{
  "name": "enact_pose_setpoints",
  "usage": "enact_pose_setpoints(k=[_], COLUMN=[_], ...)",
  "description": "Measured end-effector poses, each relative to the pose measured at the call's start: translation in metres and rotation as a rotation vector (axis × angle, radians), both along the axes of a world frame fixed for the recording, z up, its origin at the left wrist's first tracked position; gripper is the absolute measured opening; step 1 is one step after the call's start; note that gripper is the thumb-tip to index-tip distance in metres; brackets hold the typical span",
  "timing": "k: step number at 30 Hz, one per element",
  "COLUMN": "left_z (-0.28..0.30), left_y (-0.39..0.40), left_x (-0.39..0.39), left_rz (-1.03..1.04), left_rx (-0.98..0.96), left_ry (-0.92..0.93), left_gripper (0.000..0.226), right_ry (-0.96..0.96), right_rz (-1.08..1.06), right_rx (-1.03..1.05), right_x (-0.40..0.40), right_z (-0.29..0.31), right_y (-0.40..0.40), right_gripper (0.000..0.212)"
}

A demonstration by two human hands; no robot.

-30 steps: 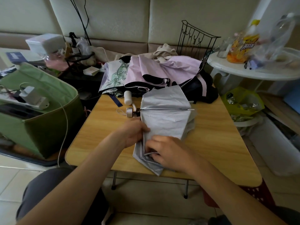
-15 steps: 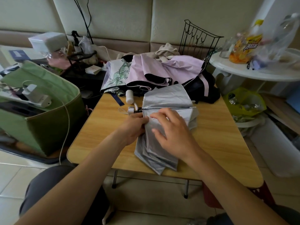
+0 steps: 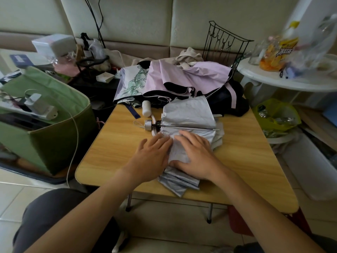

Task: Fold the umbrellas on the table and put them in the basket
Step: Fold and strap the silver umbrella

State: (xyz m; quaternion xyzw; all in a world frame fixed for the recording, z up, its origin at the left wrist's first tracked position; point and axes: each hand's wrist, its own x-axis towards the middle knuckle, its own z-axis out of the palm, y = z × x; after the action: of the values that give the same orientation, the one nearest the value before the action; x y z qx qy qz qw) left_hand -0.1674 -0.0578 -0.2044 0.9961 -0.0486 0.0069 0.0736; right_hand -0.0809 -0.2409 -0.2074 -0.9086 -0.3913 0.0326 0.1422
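Straight, spread fingers of the left hand [image 3: 152, 157] and right hand [image 3: 196, 155] press flat on a silver umbrella [image 3: 189, 117] lying mid-table [image 3: 246, 161]. Behind it sit a pink umbrella [image 3: 182, 77] and a floral one [image 3: 133, 83]; a green basket [image 3: 60, 136] stands left of the table.

wooden table [image 3: 242, 157] | silver umbrella [image 3: 189, 114] | lilac umbrella [image 3: 182, 77], possibly more beneath

At frame centre, the silver-grey umbrella [image 3: 187, 115] lay on the yellow wood-grain table [image 3: 246, 161]. Above it sat a lilac umbrella [image 3: 182, 75] with black lining and a white one printed with green leaves [image 3: 135, 83]. A green basket [image 3: 60, 143] stood at left.
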Motion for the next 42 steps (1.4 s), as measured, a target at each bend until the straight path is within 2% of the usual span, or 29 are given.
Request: enact_pose_setpoints(k=[2,5,9,11,14,17,18,20,22,25,27,31,33,35,36,38,40,42], left_z=[-0.001,0.002,0.002,0.002,0.002,0.001,0.001,0.002,0.002,0.004,0.006,0.005,0.006,0.011,0.014,0.019,0.020,0.023], left_y=[0.004,0.007,0.010,0.010,0.011,0.011,0.012,0.012,0.012,0.011,0.011,0.012,0.014,0.016,0.017,0.017,0.015,0.013], left_x=[-0.004,-0.003,0.001,0.001,0.001,0.000,0.001,0.001,0.001,0.002,0.003,0.005,0.006,0.008,0.008,0.008,0.009,0.009], left_rz=[-0.012,-0.007,-0.011,-0.018,-0.019,-0.018,-0.016,-0.012,-0.010,-0.014,-0.016,-0.016,-0.016,-0.020,-0.012,0.041,0.139,0.251], left_rx=[0.073,0.049,0.050,0.041,0.017,0.016,0.018,0.027,0.030,0.031,0.036,-0.006,-0.068,-0.123,-0.153,-0.271,-0.474,-0.711], left_ry=[0.110,0.307,0.362,0.362,0.361,0.358,0.354,0.355,0.364,0.369,0.363,0.321,0.256,0.171,0.136,0.063,-0.106,-0.273], left_gripper=[0.073,0.073,0.077,0.077,0.078,0.078,0.078,0.078,0.077,0.077,0.077,0.079,0.081,0.078,0.074,0.057,0.033,0.019], right_ry=[0.026,0.111,0.167,0.159,0.057,-0.089,-0.060,0.119,0.320,0.526,0.611,0.714,0.670,0.573,0.556,0.629,0.722,0.692], right_rz=[-0.005,0.013,0.036,0.012,-0.073,-0.187,-0.231,-0.331,-0.431,-0.561,-0.528,-0.328,-0.191,-0.098,-0.053,0.026,0.074,0.101], right_rx=[-0.018,-0.058,-0.050,0.046,0.325,0.449,0.449,0.465,0.589,0.854,0.933,0.900,0.901,0.825,0.768,0.675,0.558,0.445], right_x=[0.002,0.006,0.002,0.004,0.011,0.029,0.036,0.045,0.050,0.057,0.058,0.044,0.037,0.030,0.027,0.019,0.010,0.006], right_z=[0.004,0.012,0.020,0.025,0.037,0.045,0.047,0.054,0.059,0.064,0.067,0.079,0.082,0.086,0.087,0.090,0.089,0.083], right_y=[-0.005,-0.015,-0.019,-0.017,-0.016,-0.017,-0.018,-0.022,-0.024,-0.021,-0.020,-0.022,-0.025,-0.030,-0.034,-0.041,-0.044,-0.044], right_gripper=[0.103,0.094,0.090,0.075,0.049,0.049,0.055,0.065,0.066,0.049,0.033,0.030,0.035,0.050,0.055,0.044,0.031,0.030])
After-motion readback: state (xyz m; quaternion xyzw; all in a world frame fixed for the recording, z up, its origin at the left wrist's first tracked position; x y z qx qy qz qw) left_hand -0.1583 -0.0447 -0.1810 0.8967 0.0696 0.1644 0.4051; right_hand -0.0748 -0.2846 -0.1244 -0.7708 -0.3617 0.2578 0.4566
